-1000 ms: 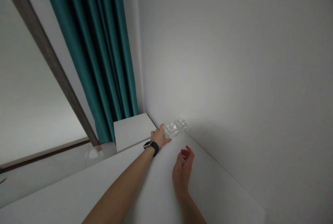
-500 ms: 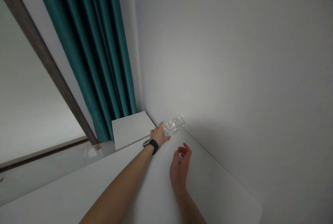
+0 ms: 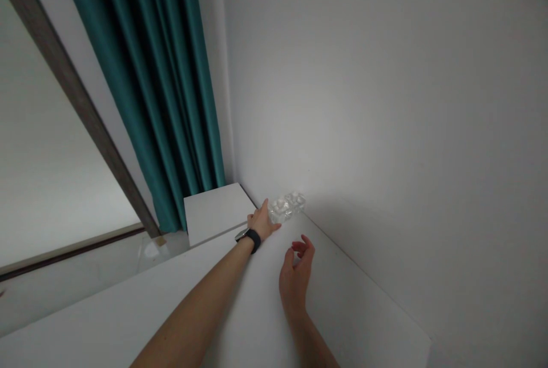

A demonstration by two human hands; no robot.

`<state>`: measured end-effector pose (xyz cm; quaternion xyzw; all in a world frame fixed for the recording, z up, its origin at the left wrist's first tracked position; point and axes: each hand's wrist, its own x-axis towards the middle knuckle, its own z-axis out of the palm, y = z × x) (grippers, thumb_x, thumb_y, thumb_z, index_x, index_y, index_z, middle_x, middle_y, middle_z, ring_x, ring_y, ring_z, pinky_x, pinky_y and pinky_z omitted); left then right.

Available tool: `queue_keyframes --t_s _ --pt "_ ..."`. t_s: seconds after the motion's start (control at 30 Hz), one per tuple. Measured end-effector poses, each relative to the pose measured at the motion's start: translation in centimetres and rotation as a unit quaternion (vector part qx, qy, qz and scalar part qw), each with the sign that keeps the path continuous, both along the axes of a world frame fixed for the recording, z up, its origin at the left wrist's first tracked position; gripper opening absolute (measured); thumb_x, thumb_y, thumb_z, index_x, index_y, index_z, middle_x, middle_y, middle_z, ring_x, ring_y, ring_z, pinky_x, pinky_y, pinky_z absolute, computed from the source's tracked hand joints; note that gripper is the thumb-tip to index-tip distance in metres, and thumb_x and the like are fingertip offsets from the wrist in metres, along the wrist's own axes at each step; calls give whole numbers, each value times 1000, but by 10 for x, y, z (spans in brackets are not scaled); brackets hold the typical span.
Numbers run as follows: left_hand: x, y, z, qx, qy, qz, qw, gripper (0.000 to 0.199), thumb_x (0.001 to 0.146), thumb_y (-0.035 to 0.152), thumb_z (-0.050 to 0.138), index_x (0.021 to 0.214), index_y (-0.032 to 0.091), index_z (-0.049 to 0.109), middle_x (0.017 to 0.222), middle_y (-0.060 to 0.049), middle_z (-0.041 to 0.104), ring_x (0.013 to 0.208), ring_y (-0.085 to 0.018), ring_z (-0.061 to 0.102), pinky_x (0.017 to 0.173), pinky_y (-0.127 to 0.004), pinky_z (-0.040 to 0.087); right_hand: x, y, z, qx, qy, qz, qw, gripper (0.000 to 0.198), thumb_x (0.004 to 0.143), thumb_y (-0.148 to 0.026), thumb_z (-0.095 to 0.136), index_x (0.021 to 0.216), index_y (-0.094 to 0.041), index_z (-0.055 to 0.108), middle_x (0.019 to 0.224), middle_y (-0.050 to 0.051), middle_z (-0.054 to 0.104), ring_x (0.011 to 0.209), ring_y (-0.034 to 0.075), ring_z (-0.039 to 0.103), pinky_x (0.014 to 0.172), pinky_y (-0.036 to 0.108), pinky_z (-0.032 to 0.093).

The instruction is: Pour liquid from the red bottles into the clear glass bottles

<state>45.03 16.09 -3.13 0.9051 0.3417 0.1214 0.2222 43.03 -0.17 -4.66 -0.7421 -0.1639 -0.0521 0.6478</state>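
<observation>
A clear plastic egg carton (image 3: 287,205) lies at the far end of the white tabletop, against the wall. My left hand (image 3: 262,224), with a dark-banded watch at the wrist, is closed around the carton's left end, its thumb on the near side and fingers on the far side. What the carton holds cannot be made out clearly. Nearer to me and to the right, my right hand (image 3: 296,274) hovers over the tabletop, apart from the carton. Its fingers curl loosely with a gap to the thumb, and nothing shows between them.
The white tabletop (image 3: 141,311) runs along the grey-white wall (image 3: 377,128) on the right. Beyond its far left edge stands a lower white surface (image 3: 218,208). Teal curtains (image 3: 171,100) hang behind that, beside a brown-framed glass panel (image 3: 55,168).
</observation>
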Motion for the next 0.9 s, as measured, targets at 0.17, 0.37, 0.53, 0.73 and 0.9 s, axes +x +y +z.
queue_keyframes --t_s 0.17,0.37,0.53,0.73,0.9 --pt "0 -2 -1 8 -5 -5 1000 100 76 42 76 152 19 15 136 -18 60 130 -35 51 102 -44 35 1 1 -1 14 -14 -2 1000 41 86 -30 45 126 -20 44 102 8 58 94 23 57 85 38 44" --pt "-18 -2 10 27 -19 -7 999 101 76 41 76 153 19 15 140 -17 55 130 -35 50 102 -44 35 4 2 -2 15 -11 7 1000 41 85 -30 46 125 -20 45 100 7 58 91 22 56 83 37 45" --pt "-52 -6 24 52 -37 -21 998 88 79 39 76 149 20 26 132 -15 61 123 -34 54 100 -45 35 6 1 -4 20 -17 17 1000 40 84 -29 46 123 -20 47 98 6 58 89 22 56 81 36 46" --pt "-105 -23 42 76 -68 -58 993 70 83 31 74 142 22 37 126 -10 64 119 -29 57 100 -43 37 8 0 -5 28 -33 34 998 37 83 -28 48 120 -22 50 97 5 58 88 21 57 83 36 45" --pt "-150 -31 53 93 -92 -75 989 40 85 26 72 120 23 55 120 -6 66 115 -28 58 97 -42 39 12 -1 -6 25 -47 35 998 36 82 -29 49 117 -21 51 96 5 58 87 21 57 81 36 46"
